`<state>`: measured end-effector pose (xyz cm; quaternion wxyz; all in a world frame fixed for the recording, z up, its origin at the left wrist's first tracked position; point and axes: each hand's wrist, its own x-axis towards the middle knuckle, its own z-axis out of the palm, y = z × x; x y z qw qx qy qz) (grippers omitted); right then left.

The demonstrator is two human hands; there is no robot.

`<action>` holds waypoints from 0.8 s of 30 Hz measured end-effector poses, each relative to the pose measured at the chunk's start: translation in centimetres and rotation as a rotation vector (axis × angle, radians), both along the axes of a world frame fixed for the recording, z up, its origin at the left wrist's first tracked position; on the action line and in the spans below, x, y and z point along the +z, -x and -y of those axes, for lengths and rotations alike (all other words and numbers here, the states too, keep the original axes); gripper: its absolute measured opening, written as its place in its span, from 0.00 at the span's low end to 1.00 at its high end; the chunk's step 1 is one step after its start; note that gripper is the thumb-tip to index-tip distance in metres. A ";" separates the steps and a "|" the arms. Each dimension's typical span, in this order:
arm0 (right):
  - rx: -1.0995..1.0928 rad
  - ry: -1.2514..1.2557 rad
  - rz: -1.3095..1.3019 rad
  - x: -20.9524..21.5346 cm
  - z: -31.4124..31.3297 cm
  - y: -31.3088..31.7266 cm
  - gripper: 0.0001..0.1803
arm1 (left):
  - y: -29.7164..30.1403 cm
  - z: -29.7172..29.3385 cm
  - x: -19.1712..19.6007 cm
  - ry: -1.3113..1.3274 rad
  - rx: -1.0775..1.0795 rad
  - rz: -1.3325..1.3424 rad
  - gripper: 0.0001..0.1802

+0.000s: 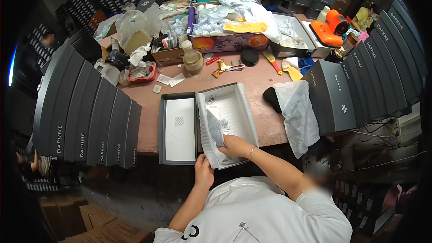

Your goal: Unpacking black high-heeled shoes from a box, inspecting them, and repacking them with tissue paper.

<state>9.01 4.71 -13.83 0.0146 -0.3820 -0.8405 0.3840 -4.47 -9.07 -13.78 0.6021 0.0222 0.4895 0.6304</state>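
Observation:
A shoe box (249, 103) lined with white ribbed foam sheet stands in front of me at the table's near edge. My right hand (235, 146) reaches into it, its fingers closed on a greyish sheet-wrapped item (215, 126) along the left wall. What the wrapping covers is hidden. At the box's near left corner, my left hand (204, 171) grips the edge, fingers partly hidden. Left of this box lies a dark grey box lid (160, 128) with a pale inside. White tissue paper (297, 112) drapes over the table's front edge on the right, against a black object (271, 100).
Stacks of dark grey shoe boxes flank me on the left (90, 112) and right (373, 72). Farther back stand a glass bottle (193, 60), a round black tin (249, 57), a brush (272, 60), an orange tape dispenser (330, 29) and a carton (220, 44) heaped with crumpled paper.

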 end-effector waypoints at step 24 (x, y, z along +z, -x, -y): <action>-0.937 -0.256 0.367 9.1 6.9 -31.8 0.16 | -3.5 -15.4 5.3 -0.369 -1.354 -2.060 0.34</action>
